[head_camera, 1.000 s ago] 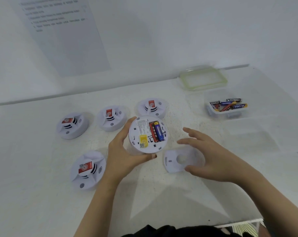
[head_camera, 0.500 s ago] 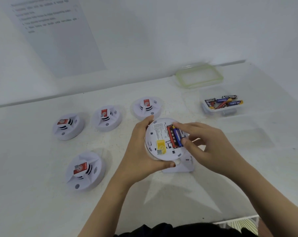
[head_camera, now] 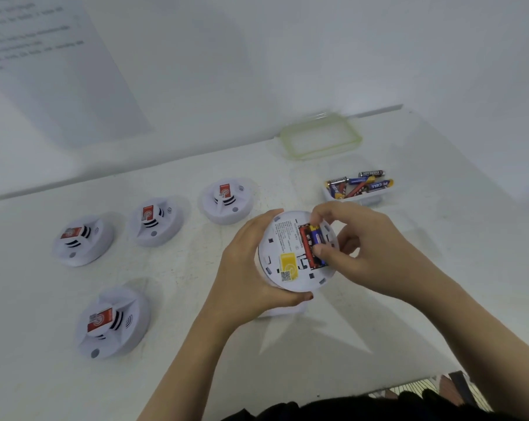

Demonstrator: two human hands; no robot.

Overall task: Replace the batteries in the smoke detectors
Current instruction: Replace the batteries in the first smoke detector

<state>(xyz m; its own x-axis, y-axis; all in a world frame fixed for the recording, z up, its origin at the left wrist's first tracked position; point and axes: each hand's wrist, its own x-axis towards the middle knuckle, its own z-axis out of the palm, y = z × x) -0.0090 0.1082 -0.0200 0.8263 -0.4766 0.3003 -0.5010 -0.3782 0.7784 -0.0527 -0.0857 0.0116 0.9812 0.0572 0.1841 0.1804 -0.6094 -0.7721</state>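
**A:** Where is the detector being worked on?

**B:** In the left hand (head_camera: 248, 278). Its fingers (head_camera: 269, 215) curl round the rim of the open smoke detector (head_camera: 287, 253), thumb on the near edge and the others on the far edge. They hold it back side up, above the counter (head_camera: 44, 314).

**A:** And the right hand?

**B:** The right hand (head_camera: 369, 253) comes in from the right side. Its fingers (head_camera: 327, 252) are bent over the battery bay and pinch the blue battery (head_camera: 316, 238), forefinger at the far end, thumb at the near end. I cannot tell whether that battery sits fully in its slot. A red battery (head_camera: 305, 244) lies just left of those fingers, touching the blue one.

**A:** What else is on the back?

**B:** A yellow sticker (head_camera: 289, 262), between the two thumbs.

**A:** And under the hands?

**B:** A white cover plate (head_camera: 283, 312) lies on the counter just below the left thumb, mostly hidden.

**A:** Where are the spare batteries?

**B:** They are in a clear tub (head_camera: 375, 199) just beyond the right fingers. Its green-rimmed lid (head_camera: 357, 141) lies farther back, near the wall.

**A:** The other detectors?

**B:** All are left of the left fingers, face up with red labels. A row of three detectors (head_camera: 155, 220) lies farther back, and a fourth detector (head_camera: 113, 322) lies nearer.
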